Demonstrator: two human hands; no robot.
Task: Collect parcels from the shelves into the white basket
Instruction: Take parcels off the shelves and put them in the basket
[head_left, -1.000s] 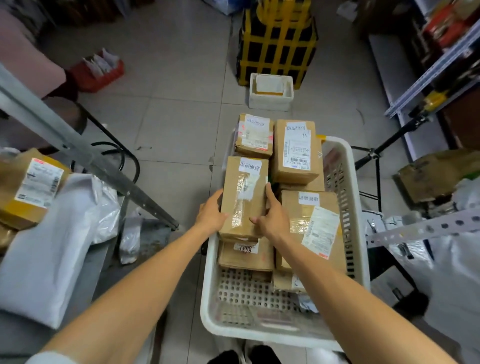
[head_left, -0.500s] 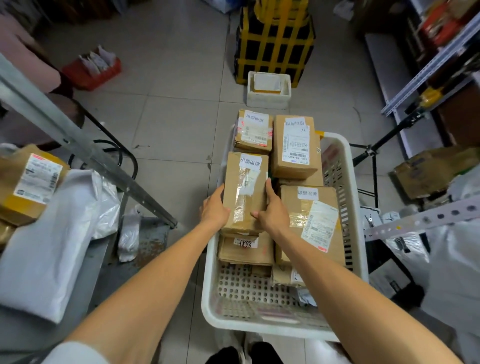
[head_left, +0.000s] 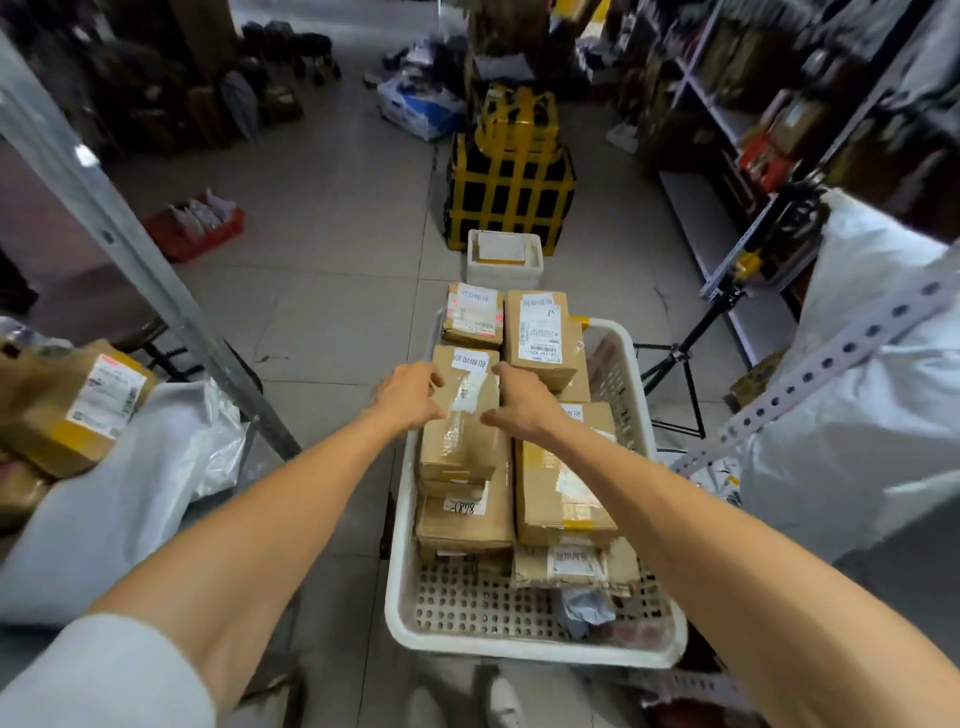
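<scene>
Storeroom with a tiled floor (head_left: 322, 312) and shelving on either side.

1. Left hand (head_left: 410, 392): fingers (head_left: 435, 375) curled narrowly over the left edge of a long brown box (head_left: 462, 441), thumb on its top.
2. Right hand (head_left: 522, 402): forefinger laid along the same box's right edge, thumb on the top face. My other fingers go down between this box and its neighbour and are hidden.
3. Both my hands hold that one box between them. It lies on top of the stack in the white basket (head_left: 519, 649), directly under my fingers.
4. Just beyond my fingertips: a small labelled box (head_left: 474, 317) and a taller labelled box (head_left: 543, 332), side by side at the basket's far end.
5. Under my right wrist: a wide box (head_left: 566, 493), partly covered by my arm.
6. Nearer me than my left hand, below the held box: a box with a handwritten number (head_left: 462, 519), digits hard to read.
7. Well beyond my fingers: a white foam box (head_left: 504, 254), then a black stack strapped in yellow (head_left: 511, 192).
8. Far left of my fingers: grey bags (head_left: 104, 493), cut off at the frame edge.
9. Printed labels: too blurred to read.
</scene>
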